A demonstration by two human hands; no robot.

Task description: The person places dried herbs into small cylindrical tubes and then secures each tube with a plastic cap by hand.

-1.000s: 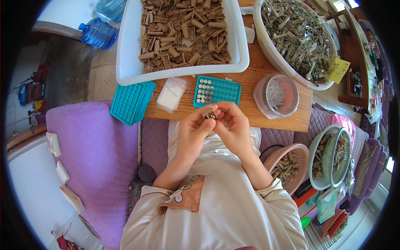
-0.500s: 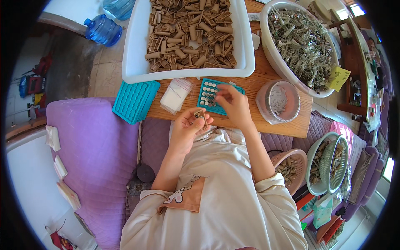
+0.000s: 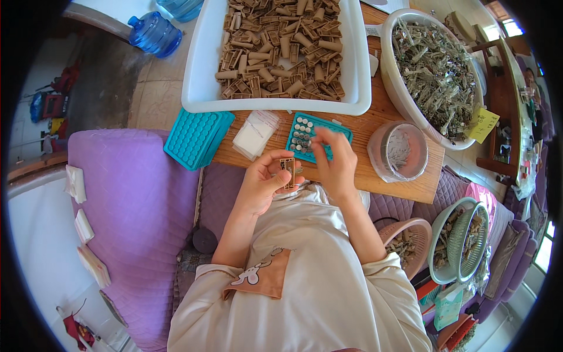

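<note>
My left hand point(image 3: 264, 183) is closed around a small brown plastic casing point(image 3: 287, 173), its open side facing up with small metallic parts inside. Just right of it, my right hand point(image 3: 337, 161) hovers over the near right part of a teal tray point(image 3: 329, 128). Its thumb and fingers are drawn together; whatever they may hold is too small and blurred to make out. Round button cells point(image 3: 302, 124), several pale and several dark silver, sit in the tray's left part. My right hand hides some of the tray.
A white bin point(image 3: 275, 108) of brown casings point(image 3: 281, 53) stands beyond the trays. Stacked teal trays point(image 3: 196, 141) and small plastic bags point(image 3: 256, 135) lie left. To the right are a tub of pale small parts point(image 3: 399, 151) and a basin point(image 3: 384, 53) of clear-and-metallic pieces.
My right hand has drawn back a little from the cells toward me. The casing in my left hand has turned more upright. The whole view has shifted slightly.
</note>
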